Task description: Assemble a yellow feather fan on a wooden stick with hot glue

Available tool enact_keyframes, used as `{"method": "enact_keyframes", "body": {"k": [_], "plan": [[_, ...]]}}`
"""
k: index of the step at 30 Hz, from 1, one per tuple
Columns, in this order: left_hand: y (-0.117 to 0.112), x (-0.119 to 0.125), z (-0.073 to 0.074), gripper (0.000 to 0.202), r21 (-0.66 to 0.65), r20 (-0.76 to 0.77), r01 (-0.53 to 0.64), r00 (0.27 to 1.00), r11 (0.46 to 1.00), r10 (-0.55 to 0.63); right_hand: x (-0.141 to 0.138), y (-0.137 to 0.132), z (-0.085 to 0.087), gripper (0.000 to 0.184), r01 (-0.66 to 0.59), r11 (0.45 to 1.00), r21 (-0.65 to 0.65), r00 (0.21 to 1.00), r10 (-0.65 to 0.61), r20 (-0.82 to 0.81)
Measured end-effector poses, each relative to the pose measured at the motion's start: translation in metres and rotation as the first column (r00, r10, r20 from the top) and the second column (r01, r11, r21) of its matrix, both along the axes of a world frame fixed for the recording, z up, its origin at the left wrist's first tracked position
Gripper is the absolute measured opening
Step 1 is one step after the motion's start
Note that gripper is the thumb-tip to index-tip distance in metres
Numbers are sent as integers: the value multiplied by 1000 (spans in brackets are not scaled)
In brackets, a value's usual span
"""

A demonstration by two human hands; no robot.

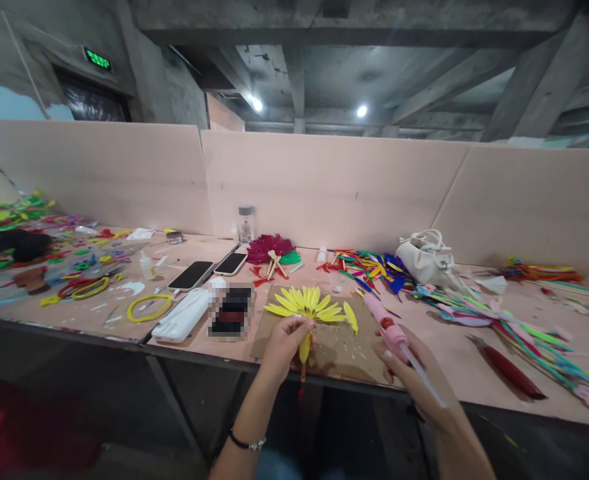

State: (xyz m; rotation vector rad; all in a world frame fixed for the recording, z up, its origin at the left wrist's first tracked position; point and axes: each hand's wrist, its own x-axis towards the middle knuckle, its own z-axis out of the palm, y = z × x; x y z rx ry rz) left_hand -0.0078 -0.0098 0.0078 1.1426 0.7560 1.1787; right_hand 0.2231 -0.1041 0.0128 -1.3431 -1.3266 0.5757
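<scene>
A fan of yellow feathers (307, 301) spreads over a brown board (347, 350) on the table. My left hand (287, 347) pinches the fan at its base, where the feathers meet. Below those fingers hangs another yellow piece (305, 348), with a thin reddish strand under it. My right hand (409, 363) is wrapped around a pink glue gun (382, 312), its nozzle pointing away from me. A clear glue stick (427, 380) juts from the gun's back end. One loose yellow feather (350, 319) lies at the fan's right side.
Pliers with red handles (512, 370) and colourful pipe cleaners (519, 327) lie at right. Behind are a white bag (424, 259), mixed feathers (374, 267) and a dark red feather fan (269, 249). Phones (192, 275), a white power bank (182, 315) and scissors (89, 288) are left.
</scene>
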Motion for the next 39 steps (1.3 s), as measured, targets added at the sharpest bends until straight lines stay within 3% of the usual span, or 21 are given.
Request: {"method": "enact_keyframes", "body": {"k": [3, 7, 21, 33, 39], "plan": [[0, 0, 0, 44, 12, 13, -15, 1000, 1000, 15, -28, 15, -22, 54, -124, 992, 0, 955, 119, -271], [-1, 0, 1, 46, 39, 24, -26, 999, 999, 25, -44, 23, -41, 52, -248, 967, 60, 920, 254, -297], [-3, -2, -1, 43, 68, 36, -41, 999, 997, 39, -52, 13, -38, 61, -152, 988, -38, 972, 142, -188], [-4, -3, 0, 38, 78, 29, -23, 999, 997, 21, -48, 12, -39, 62, -129, 990, -64, 991, 127, -30], [-3, -2, -2, 36, 83, 32, -21, 999, 996, 19, -48, 12, -39, 61, -126, 990, -64, 992, 125, -28]]}}
